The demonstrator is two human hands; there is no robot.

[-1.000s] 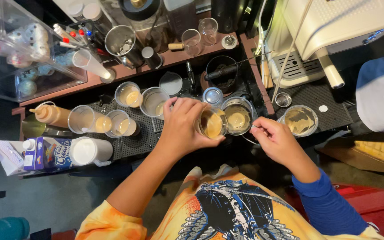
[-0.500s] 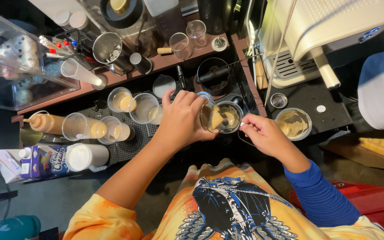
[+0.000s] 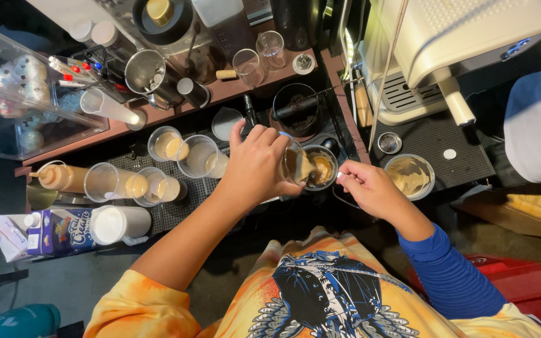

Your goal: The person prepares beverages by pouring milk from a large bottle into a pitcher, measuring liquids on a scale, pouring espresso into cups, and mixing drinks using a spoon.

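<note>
pouring is underway: left hand (image 3: pixel 255 166) grips a tilted glass (image 3: pixel 295 166) over the metal cup (image 3: pixel 322 168); right hand (image 3: pixel 367 188) pinches something small; brown liquid remains in the glass.

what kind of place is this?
Most likely a café or drinks counter. A cream-coloured espresso machine stands over a black drip mat, clear plastic cups of milky drink sit in a row, and the left hand tilts a cup of brown liquid into a metal pitcher.

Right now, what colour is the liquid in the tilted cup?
Light tan, creamy, in the clear cup the left hand tips. The head view shows it.
</note>
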